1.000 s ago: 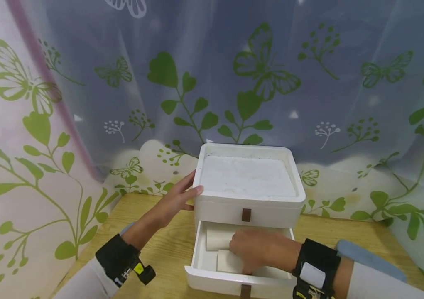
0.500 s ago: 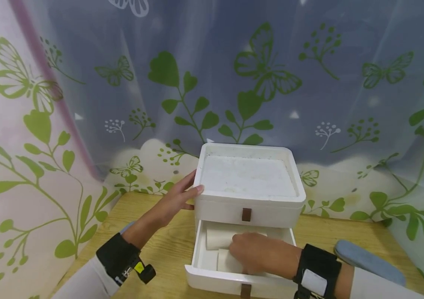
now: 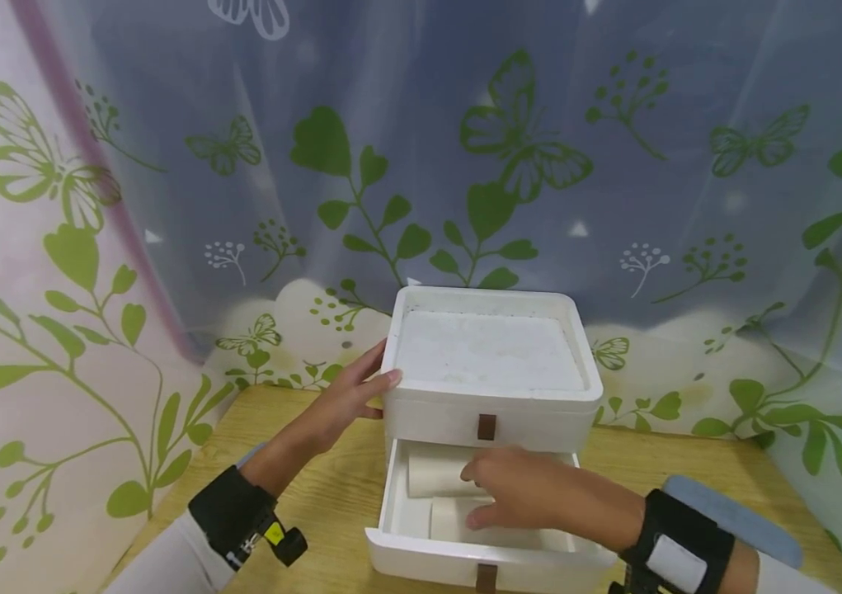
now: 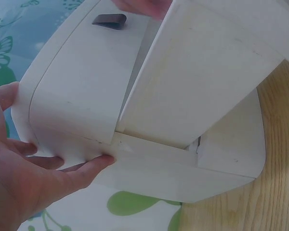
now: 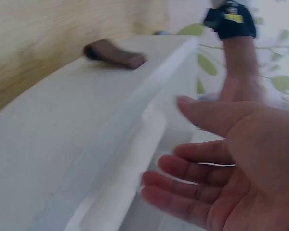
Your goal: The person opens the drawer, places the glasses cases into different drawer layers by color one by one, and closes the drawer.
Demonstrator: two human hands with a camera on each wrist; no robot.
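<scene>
A white drawer unit [image 3: 495, 404] with brown pull tabs stands on the table, its lower drawer [image 3: 402, 544] pulled out. Inside that drawer lie two off-white rolls, a rear roll [image 3: 435, 472] and a front roll [image 3: 450, 520]. My left hand [image 3: 346, 404] rests against the unit's left side, fingers spread along the wall and the thumb at the top rim. Over the drawer hovers my right hand [image 3: 524, 491], fingers apart and loosely bent, with nothing between them in the right wrist view. It partly hides both rolls.
A shallow recessed top [image 3: 495, 351] crowns the unit, and the upper drawer [image 3: 443, 419] is closed. To the right, a blue-grey rounded object [image 3: 732, 520] lies on the wooden table [image 3: 339, 511]. Behind hangs a curtain [image 3: 391, 231] with leaves and butterflies.
My right hand has drawn back slightly to the right, and its fingers have spread from a curled pose over the front roll. The left hand stays on the unit.
</scene>
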